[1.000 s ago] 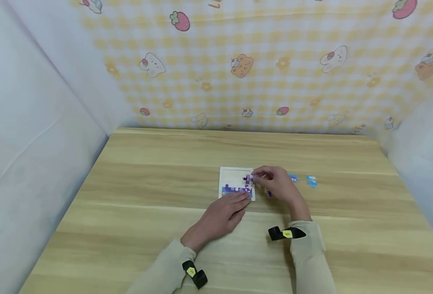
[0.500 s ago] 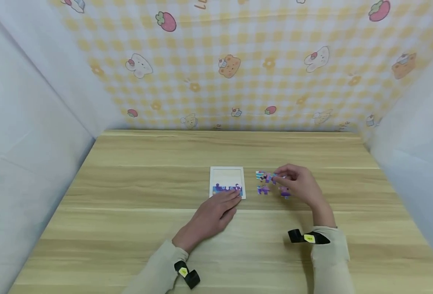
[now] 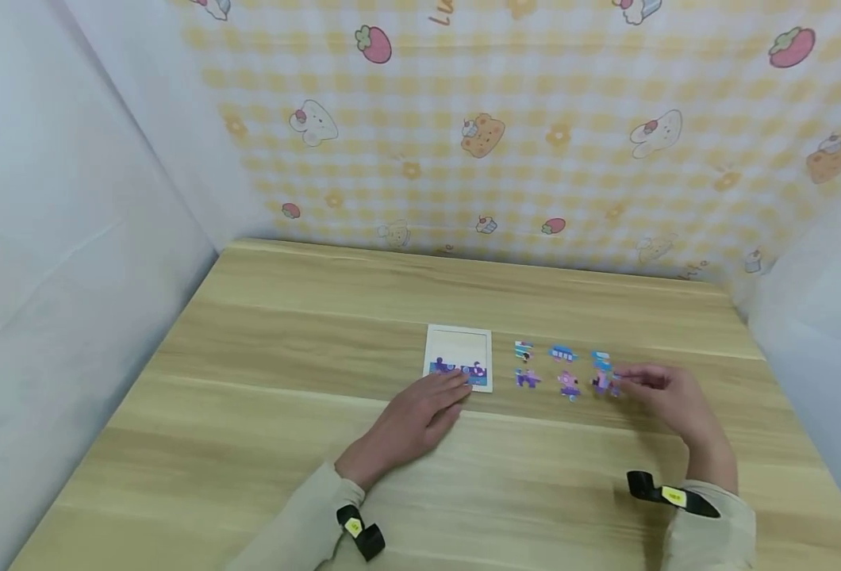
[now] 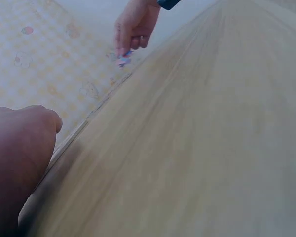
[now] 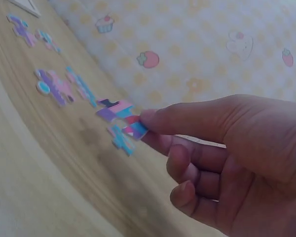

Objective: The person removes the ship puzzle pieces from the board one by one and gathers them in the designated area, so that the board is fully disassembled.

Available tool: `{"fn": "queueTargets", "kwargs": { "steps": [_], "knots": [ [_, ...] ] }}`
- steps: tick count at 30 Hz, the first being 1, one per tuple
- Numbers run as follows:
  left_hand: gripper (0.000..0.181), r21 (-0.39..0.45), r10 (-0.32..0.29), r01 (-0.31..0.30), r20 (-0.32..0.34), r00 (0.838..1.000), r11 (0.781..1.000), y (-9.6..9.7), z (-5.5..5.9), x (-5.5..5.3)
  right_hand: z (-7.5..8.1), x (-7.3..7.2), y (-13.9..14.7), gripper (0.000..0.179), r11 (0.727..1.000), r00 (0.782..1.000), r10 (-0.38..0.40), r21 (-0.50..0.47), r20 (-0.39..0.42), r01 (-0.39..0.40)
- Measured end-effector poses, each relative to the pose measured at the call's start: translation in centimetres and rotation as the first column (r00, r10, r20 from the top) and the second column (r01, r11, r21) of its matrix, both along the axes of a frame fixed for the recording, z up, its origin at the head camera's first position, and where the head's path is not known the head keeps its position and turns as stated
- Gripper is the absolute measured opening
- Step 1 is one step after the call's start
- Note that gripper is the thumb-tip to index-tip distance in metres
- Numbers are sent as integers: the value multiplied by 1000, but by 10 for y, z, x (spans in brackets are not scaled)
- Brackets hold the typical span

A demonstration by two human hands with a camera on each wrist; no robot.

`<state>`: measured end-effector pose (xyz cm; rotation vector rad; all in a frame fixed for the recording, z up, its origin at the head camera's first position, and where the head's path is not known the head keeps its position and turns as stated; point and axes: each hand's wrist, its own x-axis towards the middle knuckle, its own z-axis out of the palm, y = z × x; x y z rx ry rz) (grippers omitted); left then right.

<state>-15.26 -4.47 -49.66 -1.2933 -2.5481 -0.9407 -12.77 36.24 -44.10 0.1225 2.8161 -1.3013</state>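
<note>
My right hand (image 3: 666,395) pinches a pink, purple and blue jigsaw puzzle piece (image 5: 119,114) between thumb and forefinger, above the wood-grain table. My left hand (image 3: 420,412) lies with its fingers extended over the lower edge of the white puzzle frame (image 3: 490,361). Along the bottom inside the frame runs a strip of joined purple and blue pieces (image 3: 438,368), partly covered by those fingers. Between the frame and my right hand lie several loose pieces, among them a blue one (image 3: 563,354), a pink one (image 3: 568,384) and a purple one (image 3: 527,378).
A blue piece (image 3: 601,359) lies just behind the held one. The wooden table (image 3: 285,341) ends at a yellow checked cloth (image 3: 506,182) at the back. White sheets (image 3: 71,198) hang at both sides.
My right hand has moved from over the frame to the right, past the loose pieces, carrying the puzzle piece. My left hand stays on the frame. The head view has shifted slightly.
</note>
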Motion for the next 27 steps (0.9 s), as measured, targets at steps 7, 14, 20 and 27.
{"fn": "queueTargets", "kwargs": {
  "steps": [7,14,20,27],
  "knots": [
    [39,44,55,-58,69,996,997,-16,-1,7,-9,3,7,33,999,994,-11,39,109,7],
    [39,39,68,-72,106,992,997,-23,0,8,-9,2,5,34,995,992,-18,99,128,5],
    [39,45,61,-66,99,993,997,-23,-2,6,-10,1,3,36,994,990,-31,105,136,17],
    [37,52,62,-68,121,991,996,-24,-2,7,-11,0,3,34,993,991,-22,117,134,7]
  ]
}}
